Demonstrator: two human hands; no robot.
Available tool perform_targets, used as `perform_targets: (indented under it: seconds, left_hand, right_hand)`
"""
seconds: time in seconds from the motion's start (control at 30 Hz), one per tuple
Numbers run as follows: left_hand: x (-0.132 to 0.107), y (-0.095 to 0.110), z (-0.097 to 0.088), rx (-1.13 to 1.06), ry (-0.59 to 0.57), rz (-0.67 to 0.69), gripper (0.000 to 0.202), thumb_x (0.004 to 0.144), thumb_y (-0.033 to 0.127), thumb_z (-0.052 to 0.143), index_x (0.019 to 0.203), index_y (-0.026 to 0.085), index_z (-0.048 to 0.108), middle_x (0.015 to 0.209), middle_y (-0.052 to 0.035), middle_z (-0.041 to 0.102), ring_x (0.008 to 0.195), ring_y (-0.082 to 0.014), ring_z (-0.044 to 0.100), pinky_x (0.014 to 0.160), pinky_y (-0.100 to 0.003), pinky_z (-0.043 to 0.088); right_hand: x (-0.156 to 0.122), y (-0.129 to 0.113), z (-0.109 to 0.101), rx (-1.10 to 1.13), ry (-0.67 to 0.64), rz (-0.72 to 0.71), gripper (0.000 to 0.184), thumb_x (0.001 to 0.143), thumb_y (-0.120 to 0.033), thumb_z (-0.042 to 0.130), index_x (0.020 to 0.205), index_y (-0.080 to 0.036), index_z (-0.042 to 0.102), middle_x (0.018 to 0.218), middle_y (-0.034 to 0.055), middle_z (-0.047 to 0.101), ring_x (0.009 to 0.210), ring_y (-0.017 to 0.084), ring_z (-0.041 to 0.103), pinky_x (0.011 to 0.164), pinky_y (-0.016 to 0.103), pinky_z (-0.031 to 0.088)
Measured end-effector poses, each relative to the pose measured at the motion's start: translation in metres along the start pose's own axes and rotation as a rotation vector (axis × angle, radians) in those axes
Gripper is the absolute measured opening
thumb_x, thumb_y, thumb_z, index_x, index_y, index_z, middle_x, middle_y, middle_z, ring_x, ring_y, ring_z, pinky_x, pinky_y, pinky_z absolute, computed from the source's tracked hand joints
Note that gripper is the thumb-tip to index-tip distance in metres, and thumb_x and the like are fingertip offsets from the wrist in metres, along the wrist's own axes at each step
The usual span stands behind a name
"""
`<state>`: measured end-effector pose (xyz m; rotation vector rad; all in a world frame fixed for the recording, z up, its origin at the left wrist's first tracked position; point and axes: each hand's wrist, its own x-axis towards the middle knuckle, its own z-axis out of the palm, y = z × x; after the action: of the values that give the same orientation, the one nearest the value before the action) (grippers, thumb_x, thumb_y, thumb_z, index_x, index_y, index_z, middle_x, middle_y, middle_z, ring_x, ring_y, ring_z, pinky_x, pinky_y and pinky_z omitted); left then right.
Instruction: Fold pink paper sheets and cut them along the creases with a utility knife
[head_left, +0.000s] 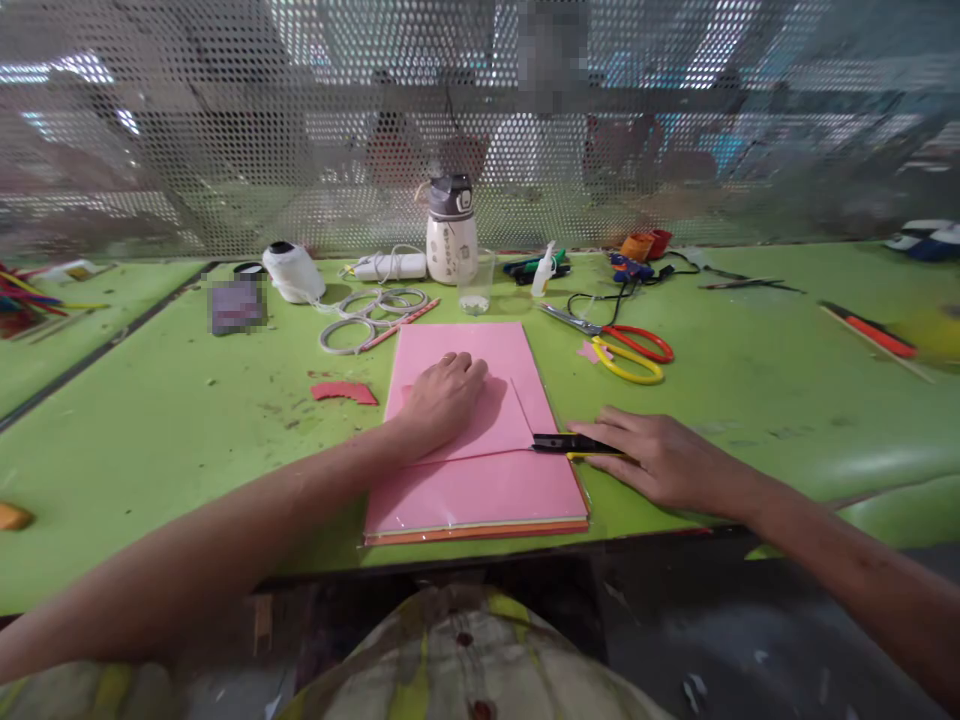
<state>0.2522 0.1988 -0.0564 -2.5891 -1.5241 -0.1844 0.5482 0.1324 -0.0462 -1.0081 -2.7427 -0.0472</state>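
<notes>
A smaller pink paper piece [491,420] lies on a pink-topped stack of coloured paper [465,500], which has layers of other colours at its front edge. My left hand [446,395], fingers bent and close together, presses down on the smaller piece and hides part of it. In my right hand [660,455] is a black and yellow utility knife [574,444], held low with its tip pointing left. That tip meets the lower right corner of the smaller piece. The blade is too small to make out.
Beyond the stack lie scissors [630,352], a glue bottle [544,270], a clear cup [475,290], a water bottle [451,235], coiled cord [352,325] and a thread spool [294,272]. A red scrap [343,392] lies left. A perforated metal screen [337,130] borders the green table [187,440].
</notes>
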Motion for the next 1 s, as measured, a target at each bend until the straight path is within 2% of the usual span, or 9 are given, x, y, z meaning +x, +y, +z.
perform_targets:
  seconds: [0.33,0.6,0.7,0.77,0.83,0.93,1.0]
  left_hand:
    - [0.0,0.002,-0.006,-0.022,-0.024,-0.005,0.025,0.104,0.024,0.037,0.104,0.016,0.061,0.101,-0.0108,0.064,0.098,-0.0266,0.059,0.074,-0.036,0.048]
    - [0.01,0.027,-0.008,-0.062,-0.028,-0.068,0.022,0.098,0.013,0.041,0.106,0.013,0.061,0.098,-0.0132,0.064,0.095,-0.0273,0.062,0.075,-0.038,0.052]
    - [0.007,0.029,-0.007,-0.064,0.013,-0.073,0.027,0.096,0.01,0.042,0.115,0.012,0.06,0.11,-0.0171,0.062,0.103,-0.0303,0.06,0.08,-0.042,0.053]
    - [0.004,0.024,-0.006,-0.087,0.091,0.014,0.033,0.095,0.007,0.043,0.121,0.014,0.061,0.124,-0.0189,0.058,0.114,-0.0324,0.056,0.089,-0.047,0.052]
    - [0.002,0.015,-0.005,-0.185,0.158,0.243,0.035,0.096,0.006,0.042,0.122,0.015,0.063,0.131,-0.0167,0.059,0.119,-0.0298,0.056,0.096,-0.047,0.05]
    - [0.002,0.002,-0.001,-0.337,0.16,0.638,0.033,0.101,0.013,0.043,0.128,0.016,0.062,0.13,-0.0121,0.066,0.124,-0.0245,0.058,0.103,-0.042,0.05]
    - [0.003,-0.003,0.002,-0.335,0.168,0.75,0.034,0.103,0.018,0.044,0.133,0.016,0.06,0.132,-0.0103,0.067,0.131,-0.0254,0.055,0.108,-0.044,0.047]
  right_hand:
    - [-0.01,0.002,0.0,0.019,-0.001,0.038,0.043,0.105,-0.037,0.038,0.132,-0.014,0.064,0.107,0.0171,0.071,0.086,0.026,0.073,0.072,0.035,0.058]
    - [-0.015,0.035,-0.005,0.089,-0.007,0.056,0.038,0.101,-0.037,0.049,0.133,-0.022,0.065,0.113,0.0133,0.073,0.095,0.027,0.073,0.08,0.036,0.057]
    - [-0.016,0.044,-0.007,0.129,-0.034,0.039,0.036,0.1,-0.036,0.052,0.132,-0.025,0.066,0.113,0.0097,0.074,0.095,0.025,0.072,0.082,0.034,0.057]
    - [-0.014,0.048,-0.008,0.146,-0.045,0.028,0.036,0.1,-0.036,0.052,0.132,-0.026,0.066,0.112,0.0093,0.074,0.094,0.024,0.072,0.081,0.033,0.056]
    - [-0.012,0.049,-0.007,0.154,-0.045,0.019,0.037,0.101,-0.038,0.05,0.131,-0.024,0.066,0.109,0.0106,0.074,0.093,0.023,0.071,0.08,0.033,0.056]
    - [-0.007,0.05,-0.007,0.166,-0.044,0.014,0.039,0.101,-0.04,0.049,0.131,-0.022,0.066,0.105,0.0117,0.073,0.09,0.023,0.071,0.077,0.032,0.055]
    - [-0.005,0.049,-0.007,0.184,-0.043,0.021,0.038,0.101,-0.04,0.05,0.131,-0.023,0.066,0.102,0.0107,0.072,0.088,0.023,0.071,0.075,0.032,0.054]
